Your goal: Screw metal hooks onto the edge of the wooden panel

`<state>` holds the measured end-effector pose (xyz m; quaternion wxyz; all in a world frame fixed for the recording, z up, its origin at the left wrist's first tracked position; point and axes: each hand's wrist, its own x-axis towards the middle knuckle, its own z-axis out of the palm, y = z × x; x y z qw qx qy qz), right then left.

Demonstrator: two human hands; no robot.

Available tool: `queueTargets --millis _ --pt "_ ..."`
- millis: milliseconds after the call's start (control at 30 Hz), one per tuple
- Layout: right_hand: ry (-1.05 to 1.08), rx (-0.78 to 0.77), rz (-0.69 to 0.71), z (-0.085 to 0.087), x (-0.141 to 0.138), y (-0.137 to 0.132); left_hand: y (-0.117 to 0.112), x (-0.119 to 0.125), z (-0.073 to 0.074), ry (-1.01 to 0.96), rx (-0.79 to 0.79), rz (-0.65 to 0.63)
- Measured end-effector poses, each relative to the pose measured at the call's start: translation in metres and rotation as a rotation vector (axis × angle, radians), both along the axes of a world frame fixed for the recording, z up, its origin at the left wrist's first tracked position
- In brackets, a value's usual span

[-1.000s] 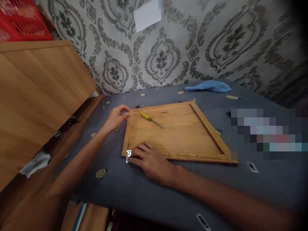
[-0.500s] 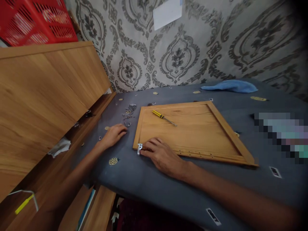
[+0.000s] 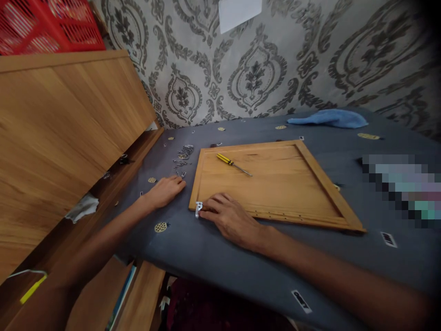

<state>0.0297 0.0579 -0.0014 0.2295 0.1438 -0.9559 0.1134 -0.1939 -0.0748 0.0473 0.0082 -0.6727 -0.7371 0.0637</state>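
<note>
A: Both hands are down on the table (image 3: 213,257), well apart. The right hand (image 3: 229,219) lies on the near left corner of the wooden panel (image 3: 275,184), fingertips closed on a small metal bracket (image 3: 198,209).

B: Why grip it there?

A: The bracket sits right at the panel's corner and partly overhangs it. I judge the fingers pin it so that it sits true against the wood.

B: And the left hand (image 3: 166,191)?

A: Palm down on the grey cover, fingers curled, just beside the panel's left edge. I cannot tell whether it holds anything under those fingers. Its fingertips point toward a scatter of screws (image 3: 184,156) just beyond, which seem near enough to pick from.

B: The screwdriver (image 3: 232,164)?

A: Yellow-handled, lying untouched on the panel's far left part. It is inside the raised rim, which likely stops it rolling off.

B: Anything else?

A: A blue cloth (image 3: 329,118) at the table's far edge, well apart, and a wooden cabinet (image 3: 62,119) close along the left.
</note>
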Motion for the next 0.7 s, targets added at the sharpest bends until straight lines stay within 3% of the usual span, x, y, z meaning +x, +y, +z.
queueTargets --millis 267,400,533,700 --pt "-0.026 0.001 0.007 0.002 0.002 0.000 -0.001 -0.001 -0.005 -0.251 0.176 0.077" --pt "-0.038 0.006 0.002 0.004 0.002 0.000 -0.001 0.012 -0.009 -0.459 0.312 0.106" --pt "-0.039 0.007 -0.004 0.004 0.002 -0.001 -0.002 0.030 -0.010 -0.657 0.348 0.074" --pt "-0.032 0.004 -0.007 0.002 0.001 -0.001 -0.004 0.042 -0.014 -0.752 0.400 0.034"
